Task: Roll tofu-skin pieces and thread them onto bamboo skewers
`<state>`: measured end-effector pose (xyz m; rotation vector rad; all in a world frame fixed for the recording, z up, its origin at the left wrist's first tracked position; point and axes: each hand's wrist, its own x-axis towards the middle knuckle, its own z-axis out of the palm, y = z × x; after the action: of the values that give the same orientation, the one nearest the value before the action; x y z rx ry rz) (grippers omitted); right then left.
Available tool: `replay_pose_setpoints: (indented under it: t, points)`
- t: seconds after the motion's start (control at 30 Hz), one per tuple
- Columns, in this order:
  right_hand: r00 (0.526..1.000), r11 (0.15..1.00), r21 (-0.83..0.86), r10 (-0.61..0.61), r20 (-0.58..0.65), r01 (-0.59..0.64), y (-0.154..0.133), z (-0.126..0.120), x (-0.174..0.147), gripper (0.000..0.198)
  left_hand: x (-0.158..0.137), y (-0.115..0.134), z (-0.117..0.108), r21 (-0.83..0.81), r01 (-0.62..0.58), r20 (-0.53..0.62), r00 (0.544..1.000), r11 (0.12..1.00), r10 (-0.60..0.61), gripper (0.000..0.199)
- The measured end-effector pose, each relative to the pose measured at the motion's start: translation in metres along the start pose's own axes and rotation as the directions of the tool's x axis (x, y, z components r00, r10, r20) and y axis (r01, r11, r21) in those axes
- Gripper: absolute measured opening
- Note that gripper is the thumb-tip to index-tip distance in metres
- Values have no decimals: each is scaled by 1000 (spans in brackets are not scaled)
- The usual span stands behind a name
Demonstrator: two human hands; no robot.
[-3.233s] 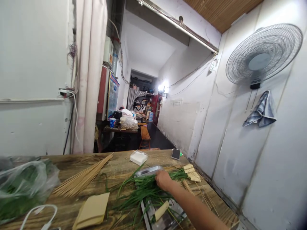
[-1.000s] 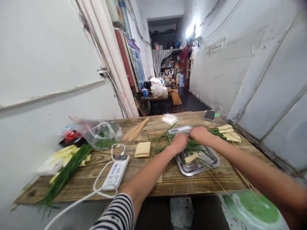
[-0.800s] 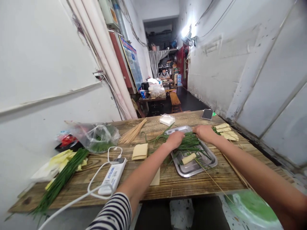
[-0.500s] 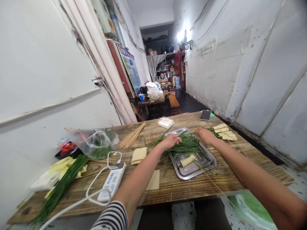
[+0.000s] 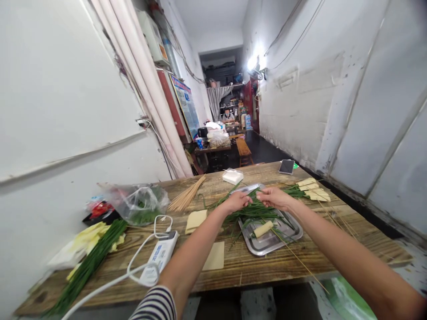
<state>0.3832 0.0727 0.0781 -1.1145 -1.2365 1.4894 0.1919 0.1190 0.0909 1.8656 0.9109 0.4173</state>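
Note:
My left hand is over the far left side of a metal tray, its fingers curled in on long green chives. Close to it on the right, my right hand pinches chive strands above the same pile. The chives lie loosely across the tray and spill past its left rim. Nearer me in the tray rests a pale yellow tofu-skin roll on a thin skewer, which sticks out over the table's front edge. My fingertips are partly hidden among the greens.
Folded tofu sheets and a single sheet lie left of the tray. Bamboo skewers, a power strip, a chive bundle and a plastic bag are further left. Finished-looking rolls and a phone sit right.
My right hand has moved left, from the tray's far right side to beside my left hand, and its fingers have closed to a pinch. The view has shifted slightly.

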Motion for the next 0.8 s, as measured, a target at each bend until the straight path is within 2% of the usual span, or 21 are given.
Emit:
replay_pose_setpoints:
  t: [0.1,0.27,0.37,0.63,0.8]
  points:
    - [1000,1000,-3,8,-13,-8,0,0,1,37,-3,0,-1,-61,27,19,999,998,-26,21]
    - [992,990,126,48,117,-63,-6,-7,-3,38,-8,-2,-8,-189,99,81,993,977,-85,23]
    - [988,980,185,42,146,-69,-9,-13,-5,36,-12,-5,-15,-261,150,126,985,954,-121,24]
    - [997,997,60,-32,-70,37,-8,-14,18,33,-18,-10,-23,-387,260,236,955,885,-178,24]
    - [981,990,-133,-65,-184,41,-2,-15,40,27,-18,-16,-22,-439,296,249,947,848,-202,20]
